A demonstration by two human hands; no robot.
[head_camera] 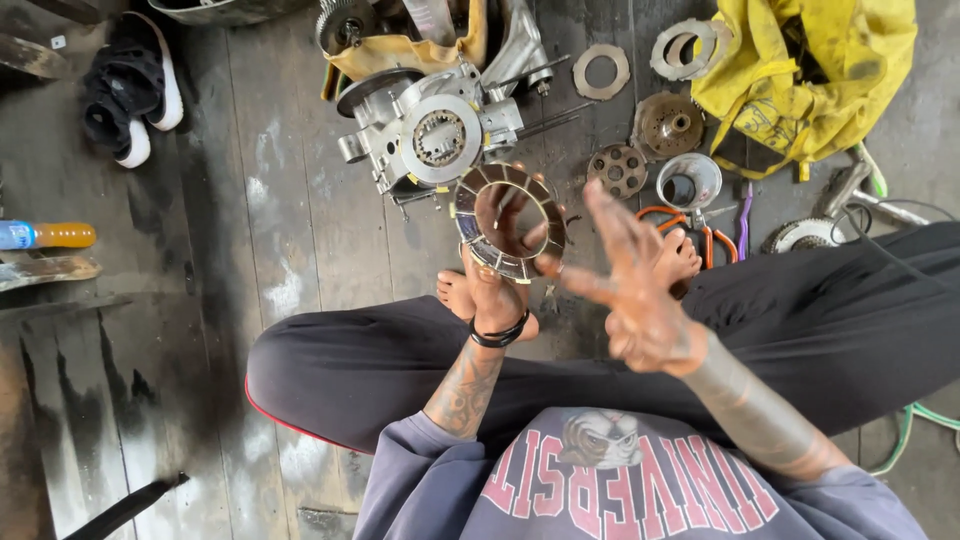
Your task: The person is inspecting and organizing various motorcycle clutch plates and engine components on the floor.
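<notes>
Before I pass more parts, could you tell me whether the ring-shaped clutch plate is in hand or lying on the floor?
In hand: the left hand holds the clutch plate up, fingers through its hole.

Ring-shaped clutch friction plate (508,222), segmented pads, oily, tilted, held above crossed legs.

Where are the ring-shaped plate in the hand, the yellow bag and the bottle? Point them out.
ring-shaped plate (478,186): head view, on its upper left band.
yellow bag (850,60): head view, on the cloth near its middle.
bottle (60,235): head view, on its orange body.
</notes>
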